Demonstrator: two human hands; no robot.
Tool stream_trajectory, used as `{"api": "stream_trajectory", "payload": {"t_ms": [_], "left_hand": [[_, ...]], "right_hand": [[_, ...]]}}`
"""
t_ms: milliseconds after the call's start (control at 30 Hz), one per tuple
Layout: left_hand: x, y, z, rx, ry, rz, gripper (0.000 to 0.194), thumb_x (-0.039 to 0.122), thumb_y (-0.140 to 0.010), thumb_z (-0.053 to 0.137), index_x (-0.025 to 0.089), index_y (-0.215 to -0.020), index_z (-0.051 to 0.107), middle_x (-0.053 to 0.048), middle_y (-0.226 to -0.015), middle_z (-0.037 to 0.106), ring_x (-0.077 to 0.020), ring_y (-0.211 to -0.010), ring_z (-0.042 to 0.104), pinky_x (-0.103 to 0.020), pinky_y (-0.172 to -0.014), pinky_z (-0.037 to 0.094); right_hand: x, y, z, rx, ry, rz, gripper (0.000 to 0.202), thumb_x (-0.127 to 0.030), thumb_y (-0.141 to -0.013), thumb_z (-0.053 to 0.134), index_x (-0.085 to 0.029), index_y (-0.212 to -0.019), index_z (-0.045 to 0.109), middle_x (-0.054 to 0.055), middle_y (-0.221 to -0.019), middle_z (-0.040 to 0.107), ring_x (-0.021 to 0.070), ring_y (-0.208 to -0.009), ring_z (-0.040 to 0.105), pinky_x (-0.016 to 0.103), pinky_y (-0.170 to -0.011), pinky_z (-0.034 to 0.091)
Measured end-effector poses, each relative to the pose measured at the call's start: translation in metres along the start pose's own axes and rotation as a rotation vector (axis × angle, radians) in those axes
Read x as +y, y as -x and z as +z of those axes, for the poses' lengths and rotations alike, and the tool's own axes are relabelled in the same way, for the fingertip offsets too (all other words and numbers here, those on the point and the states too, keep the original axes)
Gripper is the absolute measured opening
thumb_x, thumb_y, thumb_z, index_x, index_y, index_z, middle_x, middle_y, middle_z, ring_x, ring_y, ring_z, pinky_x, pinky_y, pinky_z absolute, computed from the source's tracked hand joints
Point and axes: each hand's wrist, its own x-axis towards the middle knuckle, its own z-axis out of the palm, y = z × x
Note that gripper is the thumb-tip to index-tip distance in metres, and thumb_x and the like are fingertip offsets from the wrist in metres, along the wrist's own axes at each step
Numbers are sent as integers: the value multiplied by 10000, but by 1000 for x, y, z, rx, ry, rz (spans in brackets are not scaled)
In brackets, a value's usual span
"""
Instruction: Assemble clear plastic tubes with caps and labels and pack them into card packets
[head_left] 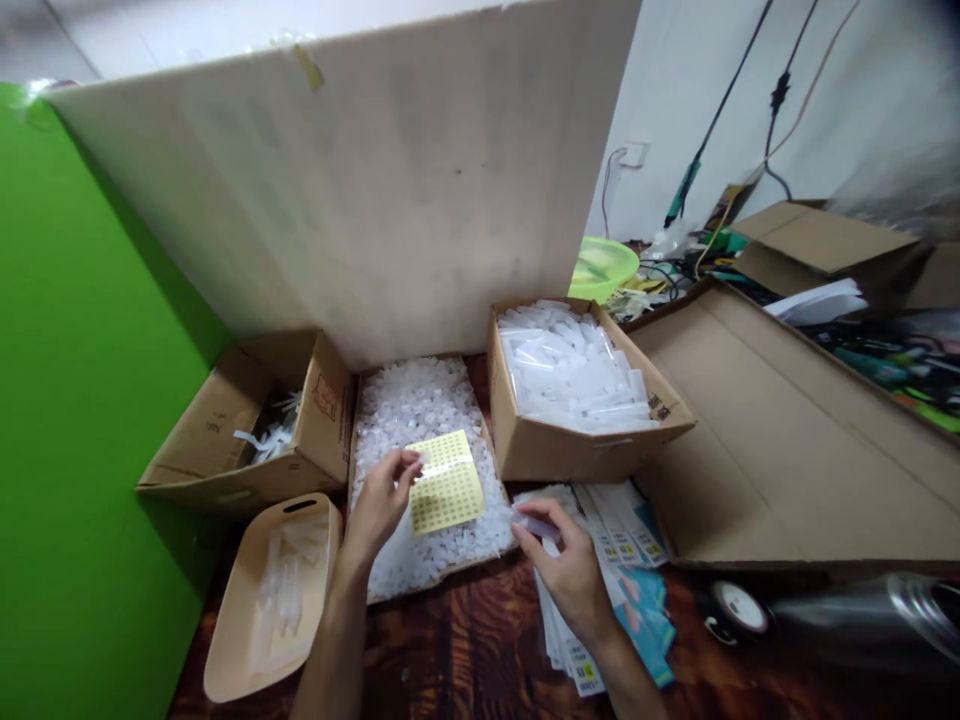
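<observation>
My left hand [380,500] pinches the left edge of a yellow sticker sheet [445,481] that lies on a flat box of small white plastic pieces [420,400]. My right hand [568,565] holds a small clear plastic piece [534,524] between thumb and fingers, just right of that box. Under my right hand lies a stack of printed packaging cards [626,560] with blue and white print.
A beige plastic tub [247,620] with clear pieces sits at the lower left. An open carton [247,430] stands left, a carton of clear bags [577,380] right of centre, and a large flat cardboard box [787,440] further right. A tape roll [739,610] lies on the wooden table.
</observation>
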Motion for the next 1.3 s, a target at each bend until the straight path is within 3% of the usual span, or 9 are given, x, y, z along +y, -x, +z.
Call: {"api": "stream_trajectory", "payload": {"t_ms": [200, 333, 467, 567, 667, 800, 1000, 1167, 1300], "left_hand": [[25, 73, 41, -109, 529, -150, 250, 414, -925, 637, 172, -879, 681, -65, -899, 748, -200, -885, 720, -309, -831, 570], [29, 83, 61, -105, 653, -235, 297, 455, -911, 656, 160, -883, 678, -72, -876, 754, -203, -870, 732, -327, -848, 580], [20, 81, 65, -113, 695, -329, 353, 512, -862, 692, 164, -906, 651, -60, -853, 755, -203, -786, 751, -348, -816, 606], [15, 79, 60, -64, 534, -325, 304, 483, -897, 648, 180, -885, 635, -24, -753, 723, -185, -673, 726, -305, -696, 591], [14, 77, 57, 7, 237, -145, 186, 364, -943, 594, 193, -902, 656, -28, -788, 711, -178, -698, 696, -290, -688, 555], [18, 70, 65, -100, -55, 96, 152, 216, -936, 583, 224, -1065, 665, -65, -1031, 706, -216, -933, 684, -323, -827, 541], [21, 66, 79, -180, -241, 85, 192, 179, -964, 516, 228, -1072, 667, -72, -1037, 671, -217, -905, 678, -293, -765, 527], [22, 73, 70, -26, 40, 34, 274, 267, -1005, 449, 227, -1149, 678, -71, -1001, 654, -191, -873, 675, -299, -790, 529], [25, 79, 71, 29, 521, -224, 356, 491, -981, 501, 179, -1082, 641, -22, -748, 671, -174, -658, 677, -273, -599, 527]], "right_hand": [[0, -6, 15, -133, -19, -13, 93, -264, -862, 688, -208, -928, 724, 58, -907, 736, 214, -827, 705, 308, -738, 586], [2, -5, 19, -178, 0, -48, 78, -234, -864, 683, -211, -923, 729, 55, -911, 733, 222, -875, 699, 320, -768, 565], [3, -1, 19, -181, 18, -9, 104, -203, -864, 666, -209, -951, 722, 46, -932, 730, 215, -890, 700, 315, -778, 556], [4, 1, 17, -165, 61, -11, 113, -201, -864, 656, -210, -956, 720, 52, -940, 732, 226, -909, 698, 334, -803, 560], [5, 2, 12, -101, 59, 10, 118, -228, -874, 652, -204, -968, 719, 65, -965, 732, 233, -929, 697, 343, -816, 575], [9, 2, 0, -41, -13, 89, 172, -285, -899, 637, -193, -1019, 718, 84, -1014, 727, 227, -916, 702, 312, -740, 600], [10, 4, -13, -21, -88, 154, 188, -313, -872, 674, -194, -1006, 728, 74, -1003, 727, 204, -832, 703, 295, -704, 607], [1, 8, -12, -52, -217, 187, 199, -328, -857, 700, -188, -995, 729, 52, -947, 723, 164, -684, 690, 283, -665, 611], [-5, 13, 1, -128, -252, 169, 167, -302, -869, 693, -191, -991, 726, 38, -919, 709, 156, -691, 693, 271, -682, 603]]}}
